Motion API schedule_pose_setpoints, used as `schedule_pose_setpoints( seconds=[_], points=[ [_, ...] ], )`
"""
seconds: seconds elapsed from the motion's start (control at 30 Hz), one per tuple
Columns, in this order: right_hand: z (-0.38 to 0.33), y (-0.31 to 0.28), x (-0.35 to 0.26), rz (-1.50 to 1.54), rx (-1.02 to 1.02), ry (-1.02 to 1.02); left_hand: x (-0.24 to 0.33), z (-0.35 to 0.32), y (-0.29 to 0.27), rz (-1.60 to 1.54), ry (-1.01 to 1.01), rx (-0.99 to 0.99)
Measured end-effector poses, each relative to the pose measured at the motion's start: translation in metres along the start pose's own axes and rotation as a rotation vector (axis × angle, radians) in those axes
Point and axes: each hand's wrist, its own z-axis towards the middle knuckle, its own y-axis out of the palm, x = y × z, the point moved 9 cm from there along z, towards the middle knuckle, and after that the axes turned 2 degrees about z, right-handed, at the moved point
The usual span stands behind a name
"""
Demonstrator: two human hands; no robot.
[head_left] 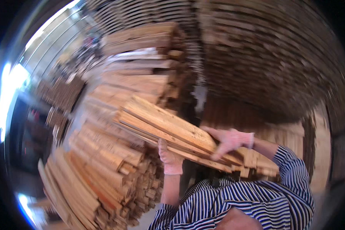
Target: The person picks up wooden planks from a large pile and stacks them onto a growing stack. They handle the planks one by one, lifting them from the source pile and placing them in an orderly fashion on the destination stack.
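Observation:
A bundle of several wooden boards point(168, 126) is held up in front of me, slanting from upper left to lower right. My left hand point(170, 159), in a pale pink glove, grips the boards' near side around the middle, its thumb up along the edge. Over the right end lies my right hand point(229, 142), in the same kind of glove, with thumb and fingers clasped across the boards. The undersides of the boards and some of my fingers are hidden.
A heap of loose wooden boards point(99, 168) lies at the left, with stacked planks point(138, 73) beyond it. A tall wall of stacked wood point(264, 57) rises at the far right, blurred. More boards point(257, 161) lie by my right forearm. Dark slatted stacks point(61, 94) stand far left.

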Motion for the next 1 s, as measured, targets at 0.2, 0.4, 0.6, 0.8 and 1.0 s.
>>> schedule_pose_setpoints(
  seconds=[0.2, 0.4, 0.6, 0.8, 1.0],
  points=[
    [-0.044, -0.047, 0.043, 0.020, 0.612, 0.159, -0.113, 0.063, 0.026, 0.561, -0.220, -0.354],
    [-0.034, -0.025, 0.163, -0.036, 0.871, 0.198, -0.239, 0.071, -0.002, -0.002, -0.976, -0.466],
    [-0.097, -0.034, 0.195, 0.196, 0.923, 0.386, -0.279, 0.083, 0.073, 0.664, -0.559, -0.631],
    [-0.142, 0.044, 0.280, 0.339, 1.414, 0.503, -0.384, 0.027, 0.043, 0.351, -1.020, -0.336],
    [-0.222, 0.018, 0.386, 0.121, 1.393, 0.851, -0.466, 0.015, -0.031, 0.457, -1.169, -0.163]
  ],
)
